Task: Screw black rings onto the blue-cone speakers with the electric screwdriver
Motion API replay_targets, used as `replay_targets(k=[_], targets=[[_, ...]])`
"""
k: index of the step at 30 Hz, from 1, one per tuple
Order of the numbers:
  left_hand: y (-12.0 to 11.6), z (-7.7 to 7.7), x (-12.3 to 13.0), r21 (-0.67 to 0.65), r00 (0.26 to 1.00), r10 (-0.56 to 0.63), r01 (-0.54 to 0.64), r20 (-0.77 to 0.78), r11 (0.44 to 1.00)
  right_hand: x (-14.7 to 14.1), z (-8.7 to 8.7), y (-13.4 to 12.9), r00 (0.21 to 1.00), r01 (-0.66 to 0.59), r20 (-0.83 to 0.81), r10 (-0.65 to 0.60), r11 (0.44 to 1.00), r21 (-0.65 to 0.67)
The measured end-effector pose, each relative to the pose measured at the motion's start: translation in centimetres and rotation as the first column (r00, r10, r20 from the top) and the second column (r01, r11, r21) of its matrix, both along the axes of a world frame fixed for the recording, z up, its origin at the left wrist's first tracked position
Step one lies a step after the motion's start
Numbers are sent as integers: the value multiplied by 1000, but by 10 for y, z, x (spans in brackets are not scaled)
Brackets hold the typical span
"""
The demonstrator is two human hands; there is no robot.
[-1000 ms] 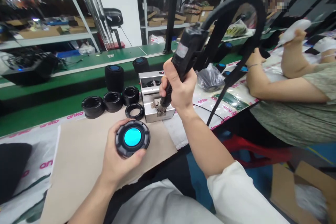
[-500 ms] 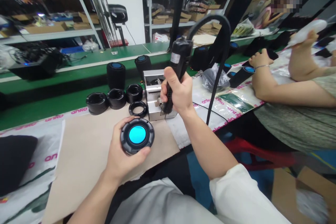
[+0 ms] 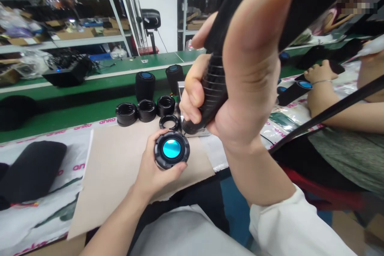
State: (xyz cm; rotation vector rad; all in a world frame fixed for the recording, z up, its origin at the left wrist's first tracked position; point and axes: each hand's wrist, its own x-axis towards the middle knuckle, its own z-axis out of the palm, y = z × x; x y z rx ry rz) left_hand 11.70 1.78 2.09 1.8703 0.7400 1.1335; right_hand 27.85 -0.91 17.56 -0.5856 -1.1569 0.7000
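Note:
My left hand (image 3: pixel 160 164) holds a round black speaker part (image 3: pixel 172 149) with a glossy cyan centre, its rim between thumb and fingers. My right hand (image 3: pixel 243 84) is raised close to the camera, gripping a black electric screwdriver (image 3: pixel 214 84) with a ribbed grip. The driver's lower end is just above and right of the held part. Behind that hand, a silver screw feeder (image 3: pixel 181 88) is mostly hidden. Several black rings (image 3: pixel 147 111) and a flat black ring (image 3: pixel 169 123) stand nearby, at the far edge of a beige cardboard sheet (image 3: pixel 126 172).
Two black cylinders (image 3: pixel 145 86) stand on the green conveyor bench (image 3: pixel 99 84). At right, a co-worker's hand (image 3: pixel 318 74) rests on a black cylinder (image 3: pixel 295 92). The driver's black cable (image 3: pixel 330 112) crosses the right side. Black foam (image 3: pixel 30 172) lies on printed plastic at left.
My right hand and the screwdriver have risen toward the camera and now fill the upper right. The left hand and part sit nearer the driver, and the scene has shifted right in view.

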Motion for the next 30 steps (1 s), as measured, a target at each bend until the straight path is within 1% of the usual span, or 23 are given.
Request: replay_targets(k=[2, 5, 7, 12, 16, 20, 21, 22, 23, 24, 25, 26, 27, 28, 29, 30], targets=[[0, 0, 0, -3, 1000, 0, 0, 0, 1000, -2, -4, 2, 999, -42, -3, 43, 999, 22], [1, -1, -1, -15, 1000, -12, 12, 6, 1000, -10, -8, 3, 998, -51, 26, 51, 999, -11], [1, -2, -1, -27, 1000, -15, 15, 7, 1000, -15, -7, 2, 996, -53, 67, 56, 998, -37], [1, -3, -1, -45, 1000, -25, 25, -6, 999, -18, -4, 1, 988, -25, 154, 27, 999, -20], [1, -4, -2, -34, 1000, -17, 17, -12, 999, -12, -6, 4, 985, -120, 112, 130, 989, -91], [2, -4, -2, -31, 1000, -25, 25, 0, 999, -6, -6, 2, 972, -207, 71, 222, 962, -178], [2, -4, -2, -35, 1000, -25, 25, 4, 999, -4, -5, 0, 971, -218, 63, 232, 959, -181], [2, -4, -2, -39, 1000, -22, 22, 10, 999, -2, -4, -2, 968, -232, 57, 243, 961, -149], [2, -4, -2, -46, 1000, -19, 20, 14, 999, 1, -4, -3, 972, -226, 47, 231, 970, -90], [2, -4, -3, -52, 1000, -19, 20, 18, 998, 5, -5, -2, 985, -171, 19, 171, 985, -8], [3, -4, -3, -60, 1000, -22, 23, 19, 998, 10, -8, 0, 997, -71, -18, 73, 995, 75], [3, -4, -3, -68, 999, -27, 28, 20, 997, 16, -12, 3, 998, 45, -51, -39, 990, 134], [4, -5, -3, -73, 999, -32, 33, 19, 997, 22, -19, 8, 986, 159, -68, -150, 975, 152], [4, -6, -3, -75, 999, -35, 36, 20, 996, 28, -27, 14, 964, 262, -72, -255, 955, 140], [5, -7, -3, -75, 999, -36, 37, 25, 996, 34, -36, 21, 943, 332, -58, -327, 937, 108], [5, -8, -3, -72, 999, -33, 36, 34, 997, 40, -45, 27, 928, 373, -43, -371, 925, 67]])
